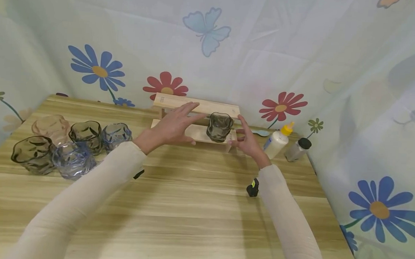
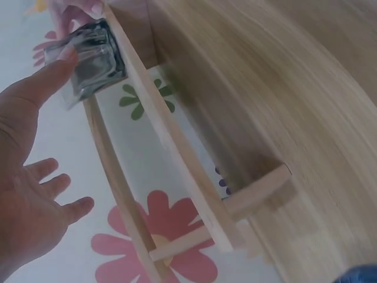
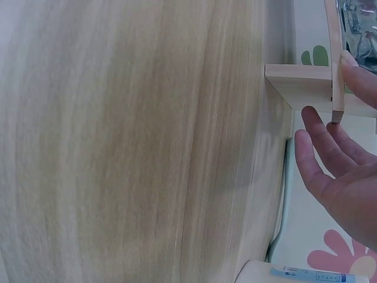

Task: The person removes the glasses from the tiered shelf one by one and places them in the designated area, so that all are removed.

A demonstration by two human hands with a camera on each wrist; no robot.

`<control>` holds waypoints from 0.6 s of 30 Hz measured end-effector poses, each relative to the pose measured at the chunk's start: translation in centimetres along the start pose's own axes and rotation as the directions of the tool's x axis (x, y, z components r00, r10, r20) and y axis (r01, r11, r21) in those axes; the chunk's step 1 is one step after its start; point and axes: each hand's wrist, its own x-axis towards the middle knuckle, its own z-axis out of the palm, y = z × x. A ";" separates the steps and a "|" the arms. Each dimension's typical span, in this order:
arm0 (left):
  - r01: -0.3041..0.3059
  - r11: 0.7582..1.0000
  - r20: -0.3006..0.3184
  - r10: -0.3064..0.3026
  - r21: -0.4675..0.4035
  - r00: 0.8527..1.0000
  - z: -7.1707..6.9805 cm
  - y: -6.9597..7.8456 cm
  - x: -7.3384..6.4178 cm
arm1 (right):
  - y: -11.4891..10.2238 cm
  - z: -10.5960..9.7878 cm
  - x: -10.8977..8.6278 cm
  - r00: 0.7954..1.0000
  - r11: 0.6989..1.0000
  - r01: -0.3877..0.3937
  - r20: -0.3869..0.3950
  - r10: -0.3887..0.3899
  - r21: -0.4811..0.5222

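Observation:
A smoky grey, wavy-walled glass cup stands upright toward the right end of the lower step of a two-step wooden rack. My left hand is spread to the left of the cup with its fingers extended; in the left wrist view its thumb overlaps the cup. At the rack's right end is my right hand, fingers loosely bent. In the right wrist view its thumb lies right at the step's edge by the cup, and the other fingertips are close under the board's end.
Several wavy glass cups, including a blue one and a pinkish one, cluster on the table's left. At right stand a white bottle with a yellow cap and a black-lidded jar. A pale spoon lies behind.

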 end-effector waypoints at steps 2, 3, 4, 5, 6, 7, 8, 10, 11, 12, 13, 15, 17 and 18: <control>-0.009 1.000 0.005 0.009 -0.029 1.000 0.3 0.2 0.8 | 0.1 -0.1 0.0 1.000 1.000 0.003 -0.003 -0.003 0.000; -0.013 0.999 0.005 0.014 -0.034 1.000 0.5 0.2 1.2 | 0.1 -0.1 0.0 1.000 1.000 0.003 -0.005 -0.004 -0.003; -0.021 0.999 0.003 0.021 -0.037 1.000 0.6 0.3 1.5 | 0.1 -0.1 0.0 1.000 1.000 0.003 -0.006 -0.003 -0.004; -0.029 0.999 0.001 0.029 -0.039 1.000 0.7 0.4 1.8 | 0.1 -0.1 0.0 1.000 1.000 0.004 -0.008 -0.004 -0.005; -0.035 0.999 0.004 0.035 -0.034 0.999 0.8 0.5 2.2 | 0.0 -0.1 0.0 1.000 1.000 0.005 -0.011 -0.005 -0.007; -0.041 0.999 0.010 0.041 -0.026 0.999 0.9 0.7 2.5 | 0.0 -0.1 0.0 1.000 1.000 0.004 -0.012 -0.004 -0.008; -0.045 0.999 0.019 0.045 -0.019 0.999 1.0 0.8 2.9 | 0.0 -0.1 0.0 1.000 1.000 0.004 -0.013 -0.004 -0.009; -0.052 0.999 0.044 0.052 0.003 0.998 1.2 1.0 3.5 | -0.1 -0.1 -0.1 1.000 1.000 0.001 -0.009 -0.001 -0.009; -0.051 0.999 0.061 0.050 0.011 0.997 1.3 1.2 3.7 | -0.1 -0.1 -0.1 1.000 1.000 0.000 -0.007 0.000 -0.006; -0.051 0.999 0.075 0.049 0.017 0.996 1.4 1.4 4.0 | -0.1 -0.1 -0.1 1.000 1.000 -0.002 -0.004 0.002 -0.007; -0.051 0.998 0.087 0.049 0.023 0.995 1.5 1.5 4.2 | -0.1 -0.1 -0.1 1.000 1.000 -0.005 -0.002 0.005 -0.008; -0.052 0.998 0.109 0.048 0.029 0.993 1.6 1.8 4.6 | -0.1 0.0 -0.1 1.000 1.000 -0.005 0.000 0.005 -0.009; -0.052 0.998 0.126 0.048 0.023 0.991 1.7 2.2 5.0 | -0.2 -0.1 -0.2 1.000 1.000 -0.002 0.003 0.002 -0.001; -0.054 0.998 0.134 0.051 0.023 0.990 1.8 2.4 5.2 | -0.2 -0.1 -0.1 1.000 1.000 -0.006 0.007 0.006 0.000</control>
